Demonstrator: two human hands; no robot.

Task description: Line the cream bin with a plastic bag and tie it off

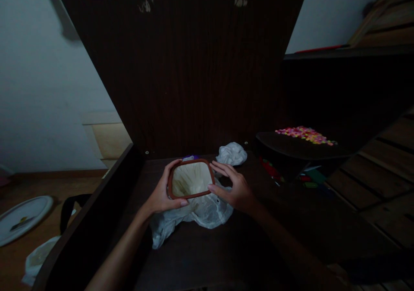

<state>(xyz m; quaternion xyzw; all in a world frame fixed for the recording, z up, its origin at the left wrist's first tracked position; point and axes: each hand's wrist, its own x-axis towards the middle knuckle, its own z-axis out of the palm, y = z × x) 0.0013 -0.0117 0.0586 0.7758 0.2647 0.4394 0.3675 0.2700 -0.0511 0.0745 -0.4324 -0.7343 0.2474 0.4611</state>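
A small rectangular container with rounded corners, a reddish-brown rim and a pale, streaked inside sits between my hands at the centre. My left hand is closed around its left side, with the thumb along the front rim. My right hand holds the right side, its thumb on the front corner and fingertips at the back corner. Under and in front of the container lies a crumpled translucent plastic bag. Behind it shows a bit of something purple, mostly hidden.
A balled-up white plastic bag rests by the dark wooden back panel. To the right, a corner shelf bears a cluster of colourful small pieces. A raised dark side board borders the left. A white lid lies on the floor.
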